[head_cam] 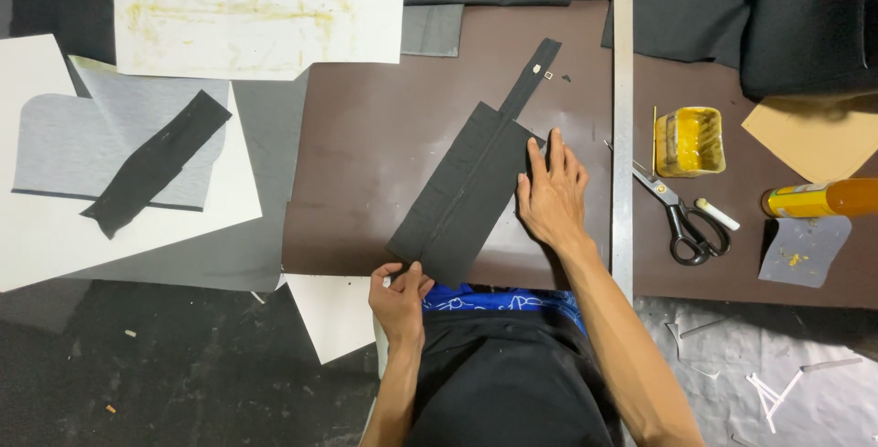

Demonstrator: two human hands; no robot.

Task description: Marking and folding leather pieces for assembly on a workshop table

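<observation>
A black fabric piece with a zipper (pixel 468 193) lies slanted on the brown board (pixel 384 136); its zipper tape sticks out toward the upper right. My left hand (pixel 399 301) pinches the near end of the piece at the board's front edge. Flat on the right side of the fabric, fingers spread, rests my right hand (pixel 551 193).
A long metal ruler (pixel 623 118) runs up the board right of my hand. Beyond it lie scissors (pixel 684 218), a yellow glue tub (pixel 690 141), white chalk (pixel 718 214) and a yellow bottle (pixel 823 198). White and grey pattern sheets with a black strip (pixel 155 164) sit left.
</observation>
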